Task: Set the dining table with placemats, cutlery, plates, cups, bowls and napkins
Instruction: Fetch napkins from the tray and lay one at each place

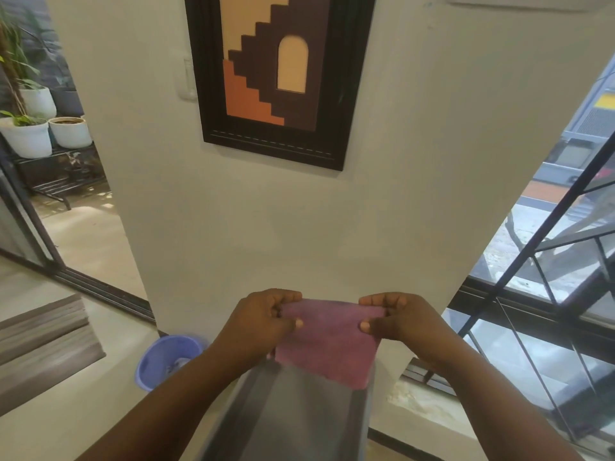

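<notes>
I pinch the pink napkin [327, 341] by its top corners, left hand [263, 322] and right hand [397, 322] gripping, so it hangs flat for folding.

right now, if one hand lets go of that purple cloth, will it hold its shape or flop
Likely flop. The cloth stays flat only along the top edge, where the left hand and right hand pinch its corners; the rest hangs loose. It looks thin and light, so one grip should carry it. The fuzzy surface probably won't slip.
</notes>
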